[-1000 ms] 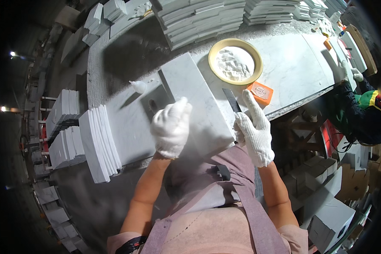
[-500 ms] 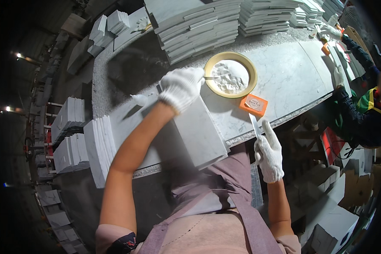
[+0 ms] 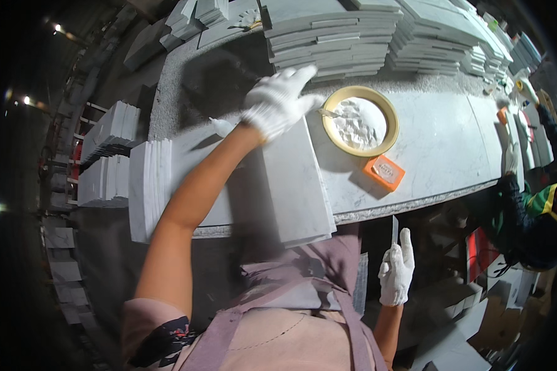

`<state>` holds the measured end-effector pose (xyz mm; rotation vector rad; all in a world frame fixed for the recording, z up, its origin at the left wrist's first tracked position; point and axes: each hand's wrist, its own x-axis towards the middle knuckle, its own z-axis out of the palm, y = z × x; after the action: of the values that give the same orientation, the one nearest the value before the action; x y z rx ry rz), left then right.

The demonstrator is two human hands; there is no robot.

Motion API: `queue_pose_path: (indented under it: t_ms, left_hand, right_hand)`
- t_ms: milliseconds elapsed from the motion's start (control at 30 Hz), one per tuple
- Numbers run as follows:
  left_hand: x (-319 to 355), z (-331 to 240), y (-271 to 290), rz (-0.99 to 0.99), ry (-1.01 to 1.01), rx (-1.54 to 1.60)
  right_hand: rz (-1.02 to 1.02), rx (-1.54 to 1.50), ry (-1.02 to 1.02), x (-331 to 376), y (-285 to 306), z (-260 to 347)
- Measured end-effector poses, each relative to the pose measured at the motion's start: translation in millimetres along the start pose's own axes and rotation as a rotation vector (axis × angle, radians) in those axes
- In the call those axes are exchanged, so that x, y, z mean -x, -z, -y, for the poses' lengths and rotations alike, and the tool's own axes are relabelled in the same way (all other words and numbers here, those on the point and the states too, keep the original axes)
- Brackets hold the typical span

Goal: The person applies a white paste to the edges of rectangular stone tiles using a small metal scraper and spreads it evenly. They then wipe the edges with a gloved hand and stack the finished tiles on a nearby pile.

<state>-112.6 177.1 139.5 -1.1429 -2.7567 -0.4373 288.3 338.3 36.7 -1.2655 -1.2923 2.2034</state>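
My left hand (image 3: 281,102), in a white knit glove, is open with fingers spread over the far end of a pale marble slab (image 3: 297,191). Its fingertips come near a yellow bowl (image 3: 392,120) of white powder or paste. A thin flat tool (image 3: 329,113) leans over that bowl's left rim, close to my fingers. My right hand (image 3: 397,275), also gloved, is closed around a narrow flat blade (image 3: 395,229) pointing up, off the table's near edge; its index finger is extended. An orange hand pad (image 3: 385,173) lies just below the bowl.
Tall stacks of marble tiles (image 3: 331,43) line the table's back. More tiles (image 3: 150,185) stand on edge at the left. A small white nozzle-like piece (image 3: 220,127) sits left of my left hand. At far right another person's arm (image 3: 510,191) reaches over the table.
My right hand with the blade has drawn back from beside the orange pad, past the table edge. My left hand's fingers have spread from a more closed pose near the bowl. The view has shifted.
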Motion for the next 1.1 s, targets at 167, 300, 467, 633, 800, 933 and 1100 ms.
queue_pose_path:
  t_ms: [167,300,467,633,800,933,1100]
  left_hand:
    - [108,26,-10,-0.087,-0.168,0.069]
    - [152,51,-33,0.004,-0.082,0.001]
    - [158,67,-47,-0.221,-0.026,0.031]
    - [160,70,-36,-0.131,-0.137,0.362]
    - [169,64,-22,-0.127,-0.212,0.245]
    - [182,66,-28,-0.320,-0.134,0.258]
    - [176,58,-49,-0.396,-0.004,0.022]
  right_hand:
    - [0.062,0.059,0.078,-11,-11,9]
    - [0.172,0.162,0.068,-5,-30,21]
    - [0.200,0.212,0.075,9,-49,26]
    - [0.264,0.195,0.147,14,-58,27]
    - [0.433,0.191,0.110,-3,-82,39]
    - [0.493,0.156,0.169,-17,-124,47]
    - [0.545,0.476,0.237,-48,-188,55]
